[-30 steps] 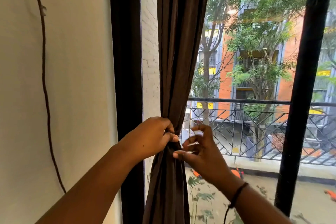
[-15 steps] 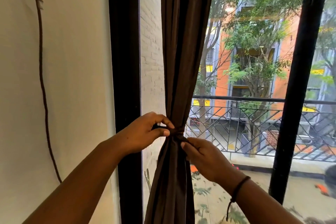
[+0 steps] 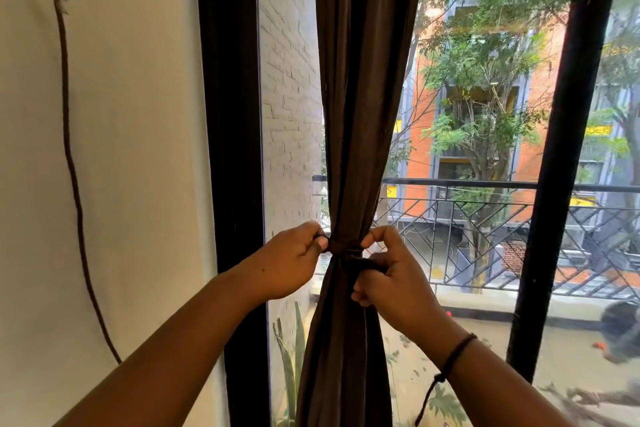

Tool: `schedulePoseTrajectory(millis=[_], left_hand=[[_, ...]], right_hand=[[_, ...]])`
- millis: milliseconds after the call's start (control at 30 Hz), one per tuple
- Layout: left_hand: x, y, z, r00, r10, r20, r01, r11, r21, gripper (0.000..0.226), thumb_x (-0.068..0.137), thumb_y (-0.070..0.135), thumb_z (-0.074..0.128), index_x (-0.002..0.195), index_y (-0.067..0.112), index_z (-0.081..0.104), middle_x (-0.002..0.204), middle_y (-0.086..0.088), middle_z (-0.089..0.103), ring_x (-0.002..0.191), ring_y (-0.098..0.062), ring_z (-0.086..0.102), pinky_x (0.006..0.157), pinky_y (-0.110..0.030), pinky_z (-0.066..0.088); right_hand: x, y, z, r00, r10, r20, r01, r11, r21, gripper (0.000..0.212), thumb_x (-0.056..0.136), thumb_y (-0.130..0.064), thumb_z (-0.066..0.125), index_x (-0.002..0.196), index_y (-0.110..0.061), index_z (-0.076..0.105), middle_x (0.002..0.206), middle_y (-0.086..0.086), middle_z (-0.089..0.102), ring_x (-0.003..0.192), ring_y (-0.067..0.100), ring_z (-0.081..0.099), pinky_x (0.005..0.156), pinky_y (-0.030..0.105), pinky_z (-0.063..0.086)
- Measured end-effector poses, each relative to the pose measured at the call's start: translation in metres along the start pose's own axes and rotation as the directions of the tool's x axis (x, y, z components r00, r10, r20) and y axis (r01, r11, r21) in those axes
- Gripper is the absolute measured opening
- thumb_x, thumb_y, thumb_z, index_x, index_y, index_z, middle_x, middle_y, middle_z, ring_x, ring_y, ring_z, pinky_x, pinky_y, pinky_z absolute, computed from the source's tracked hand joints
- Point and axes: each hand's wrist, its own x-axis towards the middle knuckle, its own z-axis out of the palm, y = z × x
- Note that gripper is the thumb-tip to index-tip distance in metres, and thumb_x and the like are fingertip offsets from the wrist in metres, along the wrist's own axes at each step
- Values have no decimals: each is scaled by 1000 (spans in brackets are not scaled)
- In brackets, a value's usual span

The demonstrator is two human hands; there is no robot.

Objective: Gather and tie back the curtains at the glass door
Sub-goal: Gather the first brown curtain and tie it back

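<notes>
Cord: a thin dark cord hangs down the pale wall at the left of the frame.
Door frame: a black upright stands left of centre.
Left hand: the left hand pinches 1 end of the tie band between thumb and curled fingers, touching the curtain's left edge.
Curtain: the brown curtain hangs at centre, gathered into 1 narrow waist at the band, between both hands.
Right hand: the right hand grips the band's other end, fingers curled round it, against the curtain's right edge.
Wrist: a dark bracelet, lower right.
Outside: a balcony railing, right.
</notes>
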Motion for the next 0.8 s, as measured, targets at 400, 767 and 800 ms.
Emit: schedulePoseTrajectory(millis=[400, 767, 800], left_hand=[[27, 21, 26, 824, -565, -42, 274, 462, -844, 35, 95, 41, 42, 76, 16, 57, 57, 1, 40, 49, -11, 33, 46, -21, 28], [38, 10, 47, 885, -464, 51, 251, 380, -890, 45, 91, 52, 43, 97, 14, 67, 77, -5, 69, 61, -18, 59, 54, -26, 46], [36, 10, 45, 879, -473, 61, 260, 368, -893, 48, 90, 55, 44, 92, 12, 66, 69, -4, 64, 54, -16, 51, 51, -24, 39]], right_hand=[[-4, -4, -1, 997, -26, -77, -24, 815, -578, 23, 87, -32, 63, 107, -28, 53, 78, 1, 68, 76, 20, 64, 68, 29, 46], [2, -18, 6, 988, -121, -92, 13, 669, -743, 48, 84, -64, 49, 101, -21, 60, 94, 1, 65, 89, 20, 63, 67, 27, 42], [2, -19, 6, 986, -157, -63, 51, 629, -776, 42, 90, -57, 44, 99, -19, 60, 95, 2, 65, 90, 22, 63, 66, 27, 39]])
